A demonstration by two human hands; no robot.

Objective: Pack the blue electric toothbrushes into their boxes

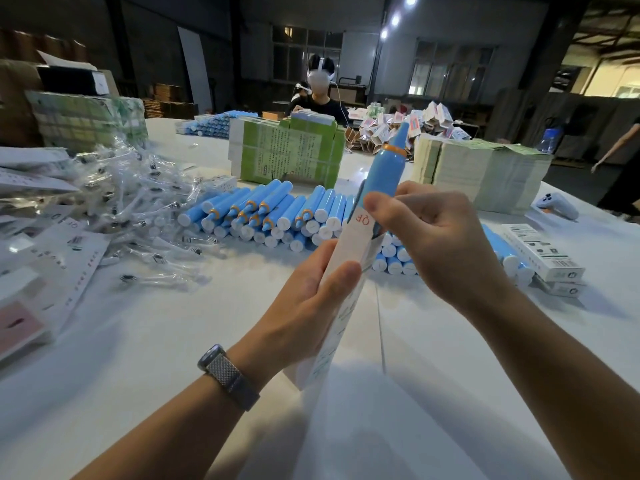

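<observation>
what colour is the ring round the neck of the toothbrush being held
Orange, a thin band on the blue toothbrush just below its tapered tip; the head view shows it.

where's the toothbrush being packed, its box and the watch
toothbrush (385, 169), head view, on the blue body above the fingers
box (349, 244), head view, on the white upper panel
watch (227, 374), head view, on the grey band at the left wrist

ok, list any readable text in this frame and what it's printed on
"QF", red, upside down: on the top flap of the white cardboard box gripped by the left hand.
Print on the green carton stack: too small to read.
Barcode labels on the white boxes at right: too blurred to read.
Leaflets at left: illegible.
</observation>
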